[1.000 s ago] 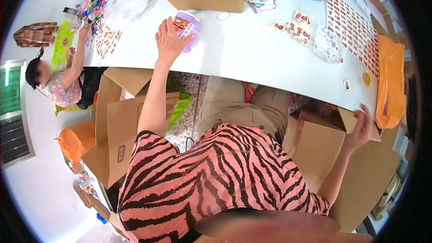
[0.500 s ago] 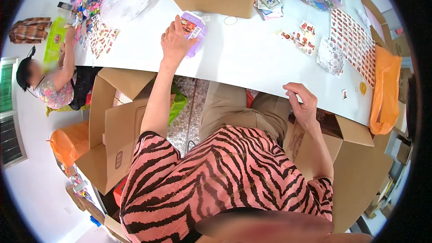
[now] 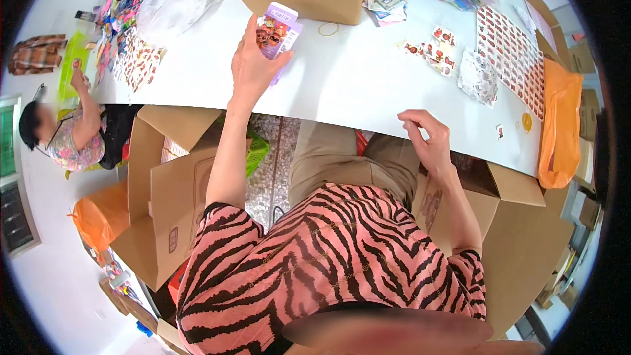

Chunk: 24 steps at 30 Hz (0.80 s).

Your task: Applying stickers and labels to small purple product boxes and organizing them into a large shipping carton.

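Note:
My left hand [image 3: 255, 69] is over the far left-middle of the table, its thumb and fingers closed on a purple printed flat carton [image 3: 277, 33]. More purple card shows beneath that carton, partly covered by it and by my hand. Above the table's near edge, my right hand [image 3: 430, 141] hovers with its fingers loosely curled and the thumb close to the index finger. Nothing shows in it. A rubber band [image 3: 328, 29] lies to the right of the carton.
Behind the carton stands a cardboard box [image 3: 299, 1] full of cards. To the right lie small picture cards [image 3: 434, 56], a sticker sheet [image 3: 509, 52] and an orange bag [image 3: 560, 131]. Open cardboard boxes flank my legs. A co-worker [image 3: 72, 135] sits at the left, beside colourful small items [image 3: 118, 20].
The carton's upper end has come up and its picture now shows more fully, with purple card under it. My right hand has shifted slightly left in the picture. The whole view has shifted a little.

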Tool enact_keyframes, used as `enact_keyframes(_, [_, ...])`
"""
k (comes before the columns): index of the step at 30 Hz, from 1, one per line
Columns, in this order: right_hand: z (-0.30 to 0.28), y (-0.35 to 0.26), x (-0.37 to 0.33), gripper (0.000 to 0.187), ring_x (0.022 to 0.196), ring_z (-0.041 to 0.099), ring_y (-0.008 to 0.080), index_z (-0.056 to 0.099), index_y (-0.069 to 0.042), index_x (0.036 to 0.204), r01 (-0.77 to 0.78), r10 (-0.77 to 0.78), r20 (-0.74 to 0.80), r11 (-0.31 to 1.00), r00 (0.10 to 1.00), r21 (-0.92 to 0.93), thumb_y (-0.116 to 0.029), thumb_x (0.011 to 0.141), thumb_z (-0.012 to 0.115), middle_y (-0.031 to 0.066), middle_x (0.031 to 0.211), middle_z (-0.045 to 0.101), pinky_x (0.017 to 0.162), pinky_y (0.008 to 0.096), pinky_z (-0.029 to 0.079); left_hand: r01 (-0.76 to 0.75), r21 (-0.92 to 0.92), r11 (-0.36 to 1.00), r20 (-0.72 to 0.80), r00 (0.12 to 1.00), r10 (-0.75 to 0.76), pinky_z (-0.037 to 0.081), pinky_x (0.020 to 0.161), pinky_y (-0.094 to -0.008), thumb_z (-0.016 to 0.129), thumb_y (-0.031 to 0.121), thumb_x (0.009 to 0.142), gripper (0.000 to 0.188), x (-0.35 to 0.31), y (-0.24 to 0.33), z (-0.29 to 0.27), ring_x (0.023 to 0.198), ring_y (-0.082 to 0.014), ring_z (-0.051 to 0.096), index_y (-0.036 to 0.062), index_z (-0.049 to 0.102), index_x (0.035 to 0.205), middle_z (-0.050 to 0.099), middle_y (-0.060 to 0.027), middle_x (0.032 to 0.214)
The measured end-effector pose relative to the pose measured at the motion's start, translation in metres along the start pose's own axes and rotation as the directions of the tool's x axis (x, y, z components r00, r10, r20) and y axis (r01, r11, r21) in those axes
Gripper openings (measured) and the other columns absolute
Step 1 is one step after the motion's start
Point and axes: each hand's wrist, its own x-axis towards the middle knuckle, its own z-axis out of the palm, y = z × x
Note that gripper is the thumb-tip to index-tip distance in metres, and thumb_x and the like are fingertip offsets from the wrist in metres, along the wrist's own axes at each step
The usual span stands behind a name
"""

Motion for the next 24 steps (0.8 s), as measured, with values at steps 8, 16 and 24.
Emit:
enact_keyframes(8, [-0.007,-0.021,0.049,0.033,0.112,0.054,0.0186,0.053,-0.001,0.121,-0.018,0.021,0.001,0.874,1.000,0.486,-0.007,0.089,0.056,0.0085,0.124,0.055,0.099,0.0330,0.040,0.299,-0.922,0.247,0.343,0.925,0.162,0.050,0.086,-0.0310,0.077,0.004,0.070,0.087,-0.032,0.062,0.034,0.097,-0.0185,0.062,0.0009,0.030,0.142,0.061,-0.0148,0.115])
enact_keyframes(16, [-0.008,-0.023,0.063,0.049,0.120,0.048,0.0181,0.046,-0.003,0.133,0.124,-0.163,-0.010,0.705,0.987,0.698,-0.011,0.088,0.061,0.0072,0.130,0.051,0.105,0.0378,0.035,0.446,-0.894,0.037,0.444,0.875,0.193,0.055,0.085,-0.0396,0.077,0.025,0.072,0.067,-0.051,0.098,0.071,0.095,-0.0262,0.066,-0.0026,0.046,0.124,0.063,-0.0184,0.111])
enact_keyframes(24, [-0.020,-0.025,0.053,0.050,0.111,0.051,0.0147,0.051,-0.001,0.128,0.146,-0.128,-0.073,0.793,0.989,0.591,-0.006,0.082,0.070,0.0051,0.121,0.055,0.099,0.0324,0.040,0.526,-0.838,-0.143,0.471,0.832,0.294,0.053,0.086,-0.0340,0.067,0.020,0.083,0.059,-0.057,0.112,0.084,0.101,-0.0198,0.063,0.0006,0.039,0.132,0.060,-0.0137,0.116])
